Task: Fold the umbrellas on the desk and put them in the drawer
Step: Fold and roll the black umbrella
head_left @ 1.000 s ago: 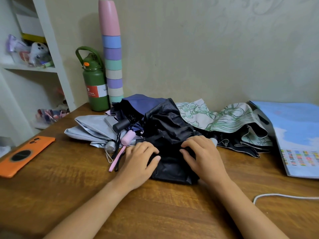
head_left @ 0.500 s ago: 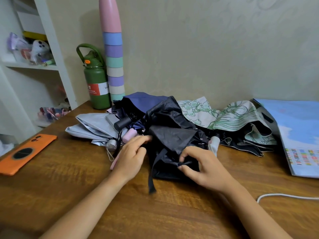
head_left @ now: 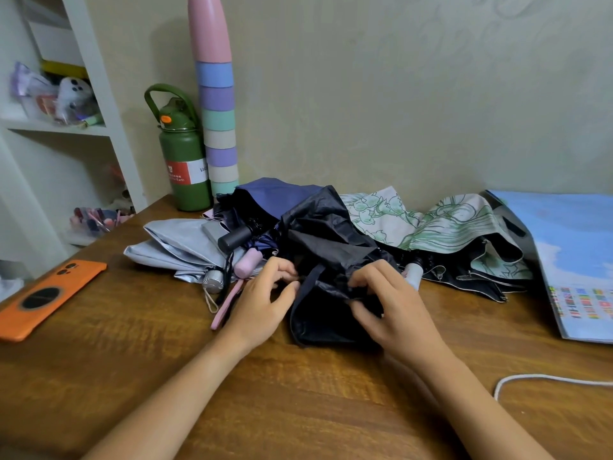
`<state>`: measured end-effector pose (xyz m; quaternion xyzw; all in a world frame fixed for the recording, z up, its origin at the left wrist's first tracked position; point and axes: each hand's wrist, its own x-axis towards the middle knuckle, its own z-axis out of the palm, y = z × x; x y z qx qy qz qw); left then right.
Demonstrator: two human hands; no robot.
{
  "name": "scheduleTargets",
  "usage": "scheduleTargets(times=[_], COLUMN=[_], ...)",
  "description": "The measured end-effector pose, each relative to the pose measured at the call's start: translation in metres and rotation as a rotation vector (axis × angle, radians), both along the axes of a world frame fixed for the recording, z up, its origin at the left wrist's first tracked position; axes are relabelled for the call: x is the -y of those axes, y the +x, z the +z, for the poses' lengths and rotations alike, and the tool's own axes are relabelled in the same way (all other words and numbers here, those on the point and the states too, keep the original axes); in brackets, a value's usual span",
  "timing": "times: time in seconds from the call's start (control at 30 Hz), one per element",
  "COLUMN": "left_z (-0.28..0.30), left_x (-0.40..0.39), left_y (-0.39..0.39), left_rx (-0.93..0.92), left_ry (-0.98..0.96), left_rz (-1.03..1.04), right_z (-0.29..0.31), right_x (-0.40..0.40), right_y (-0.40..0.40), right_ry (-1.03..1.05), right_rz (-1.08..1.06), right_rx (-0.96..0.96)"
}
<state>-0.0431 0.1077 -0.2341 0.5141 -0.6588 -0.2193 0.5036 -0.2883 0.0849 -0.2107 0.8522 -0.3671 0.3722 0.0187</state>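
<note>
**Black umbrella mid-fold, nothing stowed yet**

Right hand (head_left: 394, 307) fingers pinch a fold of the black umbrella (head_left: 331, 260) canopy, likely gathering pleats. Left hand (head_left: 262, 303) fingers curled at its left edge; can't tell if they grip cloth. Umbrella lies on the surface (head_left: 298, 393), front of the pile: grey (head_left: 179, 244), navy (head_left: 278, 197), floral (head_left: 441, 224) behind, unfolded. No drawer in view. Green bottle (head_left: 184, 161) label: only "Earth" readable.

A brown wood-grain counter (head_left: 298, 410) runs up to a pale, faintly embossed beige wall (head_left: 398, 94) beyond the grip. Left of the grip stands a white shelf unit (head_left: 99, 94) holding small clutter. The light is soft and even.
</note>
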Motion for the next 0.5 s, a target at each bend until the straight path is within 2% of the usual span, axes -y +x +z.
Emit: scheduleTargets(times=[0.07, 0.17, 0.37, 0.5], left_z=[0.004, 0.004, -0.001, 0.000], left_x=[-0.003, -0.003, -0.005, -0.009], left_y=[0.000, 0.002, -0.001, 0.001], left_rx=[-0.018, 0.096, 0.463, 0.524], left_ry=[0.021, 0.074, 0.033, 0.065], left_rz=[-0.027, -0.082, -0.162, -0.206], right_z=[0.004, 0.004, -0.013, -0.013], right_x=[-0.004, -0.006, 0.012, 0.018], right_y=[-0.003, -0.003, -0.005, -0.006], right_ry=[0.021, 0.151, 0.214, 0.277], right_rz=[0.067, 0.160, 0.036, 0.054], right_rx=[0.049, 0.104, 0.057, 0.074])
